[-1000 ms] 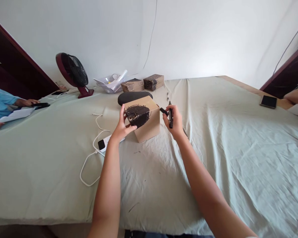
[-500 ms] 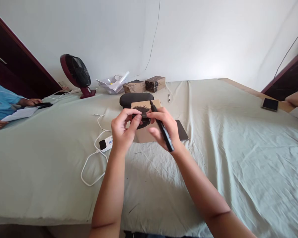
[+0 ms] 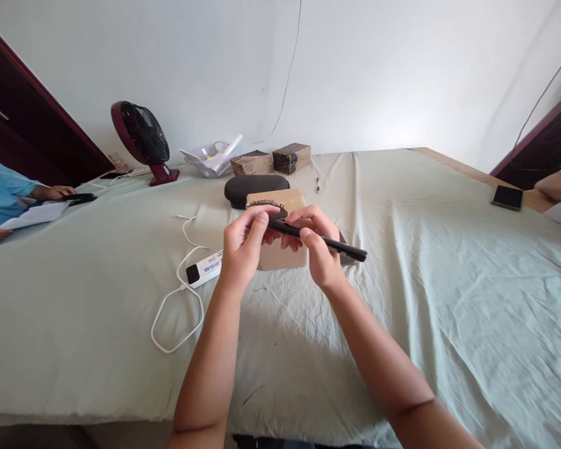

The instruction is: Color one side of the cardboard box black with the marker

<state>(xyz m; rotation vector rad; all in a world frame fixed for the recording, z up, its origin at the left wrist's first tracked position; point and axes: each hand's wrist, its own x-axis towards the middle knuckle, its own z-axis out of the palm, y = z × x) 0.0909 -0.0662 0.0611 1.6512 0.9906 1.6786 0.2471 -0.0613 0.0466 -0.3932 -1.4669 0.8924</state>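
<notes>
Holds left forearm (image 3: 210,358) bare and steep, right forearm (image 3: 378,346) bare and slanted more inward, with an elbow crease (image 3: 200,428) on each. Has left hand (image 3: 242,251) closed in a pinch, with left thumb (image 3: 257,231) close to left index finger (image 3: 246,217). Has right hand (image 3: 326,267) facing it, with right thumb (image 3: 310,240) raised, right index finger (image 3: 311,212) bent inward, other fingers curled. Holds fingertips (image 3: 273,209) of both hands very near, contact unclear.

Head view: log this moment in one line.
left hand: pinching one end of black marker | right hand: holding it too | scribbled cardboard box: partly hidden by hands
</notes>
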